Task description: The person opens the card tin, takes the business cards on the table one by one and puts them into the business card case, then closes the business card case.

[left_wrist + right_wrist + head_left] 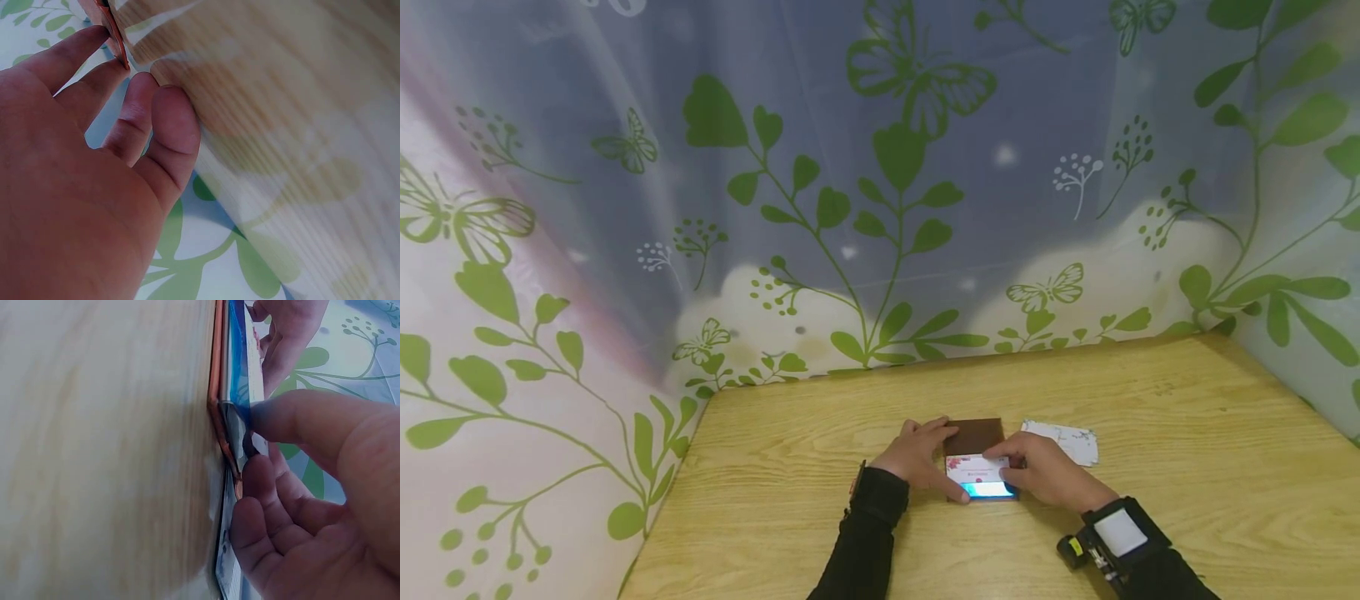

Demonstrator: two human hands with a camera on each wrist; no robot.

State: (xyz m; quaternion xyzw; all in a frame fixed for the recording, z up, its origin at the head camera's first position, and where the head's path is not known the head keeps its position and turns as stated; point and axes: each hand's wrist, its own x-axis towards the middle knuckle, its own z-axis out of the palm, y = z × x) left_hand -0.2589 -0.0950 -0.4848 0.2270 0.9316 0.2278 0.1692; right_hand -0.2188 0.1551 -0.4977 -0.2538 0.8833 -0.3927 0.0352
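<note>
A brown card holder (979,433) lies unfolded on the table. On its near half is a white card (962,469) with pink flowers and red print, above a shiny blue and clear plastic strip (992,490). My left hand (917,457) rests along the holder's left side, thumb at the near corner and fingers spread onto the brown flap. At the right side, my right hand (1051,471) pinches the card's edge between thumb and fingers. In the right wrist view, the right thumb lies against the blue plastic (239,356) and card edge.
A white card or sheet with a fine dark floral pattern (1078,446) lies on the wood-grain table (760,467), just right of the holder and partly behind my right hand. A curtain (820,167) printed with leaves and butterflies hangs along the table's back and sides.
</note>
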